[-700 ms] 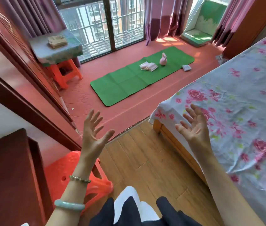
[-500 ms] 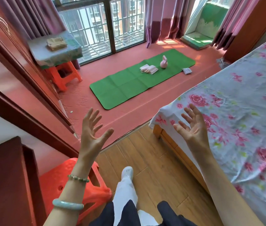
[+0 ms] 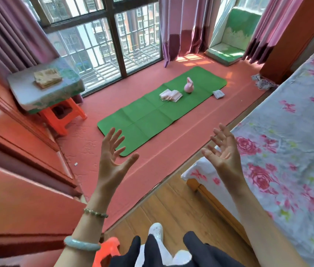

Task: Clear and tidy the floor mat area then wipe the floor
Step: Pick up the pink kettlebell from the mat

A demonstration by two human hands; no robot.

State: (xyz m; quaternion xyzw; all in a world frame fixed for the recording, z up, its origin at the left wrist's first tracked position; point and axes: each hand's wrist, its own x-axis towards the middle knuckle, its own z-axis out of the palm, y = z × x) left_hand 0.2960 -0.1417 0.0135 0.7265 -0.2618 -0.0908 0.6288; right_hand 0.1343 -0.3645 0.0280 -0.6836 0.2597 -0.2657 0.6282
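View closer to green foam floor mat (image 3: 158,110) than half second ago; pink kettlebell (image 3: 189,86), white folded cloths (image 3: 171,95) untouched on it; left hand (image 3: 112,160), right hand (image 3: 222,151) spread, empty; approach under way, clearing not begun

Green mat (image 3: 152,114) lies flat, unrolled, diagonal on red floor (image 3: 171,155). On it: folded white cloths (image 3: 170,95) beside upright pink kettlebell (image 3: 189,86). Small grey-white pad (image 3: 218,94) on floor, touching mat's edge.
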